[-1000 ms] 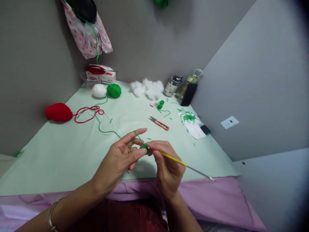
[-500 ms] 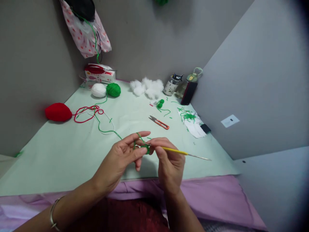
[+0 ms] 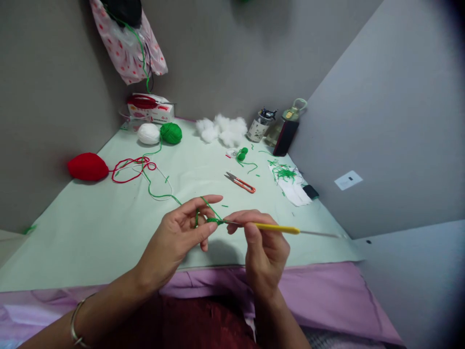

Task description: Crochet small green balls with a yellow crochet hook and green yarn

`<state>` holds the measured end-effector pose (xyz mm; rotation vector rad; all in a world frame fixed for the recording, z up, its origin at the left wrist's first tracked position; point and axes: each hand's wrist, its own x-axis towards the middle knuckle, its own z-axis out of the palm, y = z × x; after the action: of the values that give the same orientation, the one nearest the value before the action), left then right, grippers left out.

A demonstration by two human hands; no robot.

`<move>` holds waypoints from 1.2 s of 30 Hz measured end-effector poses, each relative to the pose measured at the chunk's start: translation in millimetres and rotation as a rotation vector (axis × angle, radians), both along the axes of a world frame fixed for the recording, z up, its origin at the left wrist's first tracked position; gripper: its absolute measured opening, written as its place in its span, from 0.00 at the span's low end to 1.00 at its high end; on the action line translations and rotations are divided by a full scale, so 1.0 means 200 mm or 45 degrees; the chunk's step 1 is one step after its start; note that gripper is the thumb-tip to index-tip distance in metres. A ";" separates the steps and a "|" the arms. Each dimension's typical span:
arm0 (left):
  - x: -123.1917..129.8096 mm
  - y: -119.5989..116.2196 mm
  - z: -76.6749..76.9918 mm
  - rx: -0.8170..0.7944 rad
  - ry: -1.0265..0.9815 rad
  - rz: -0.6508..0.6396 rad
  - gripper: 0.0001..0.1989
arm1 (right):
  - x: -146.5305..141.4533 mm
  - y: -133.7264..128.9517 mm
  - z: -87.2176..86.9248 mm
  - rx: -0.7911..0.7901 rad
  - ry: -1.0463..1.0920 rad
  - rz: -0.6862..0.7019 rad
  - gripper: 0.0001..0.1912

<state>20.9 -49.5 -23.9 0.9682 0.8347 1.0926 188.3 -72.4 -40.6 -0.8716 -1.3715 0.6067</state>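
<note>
Here the left hand (image 3: pixel 180 236) pinches a small green yarn piece (image 3: pixel 215 221), likely soft, light, best held by its edge, while the right hand (image 3: pixel 267 247) grips a slim, yellow-handled metal hook (image 3: pixel 278 228).

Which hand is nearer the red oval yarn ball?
Left. The left hand, pinching the small green yarn piece, is right of the red oval yarn ball and nearer the camera; the right hand, holding the yellow-handled metal hook, is farther right.

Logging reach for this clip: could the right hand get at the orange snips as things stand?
Probably yes: nothing stands between the right hand and the orange snips, though it grips the yellow hook.
</note>
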 end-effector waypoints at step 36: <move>0.03 0.01 0.00 -0.163 -0.273 -0.041 0.15 | -0.02 0.05 -0.03 -0.107 0.210 0.045 0.10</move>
<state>27.1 -47.1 -23.6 0.7412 0.7022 1.0803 184.7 -61.5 -46.3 -0.8466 -1.2215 0.7519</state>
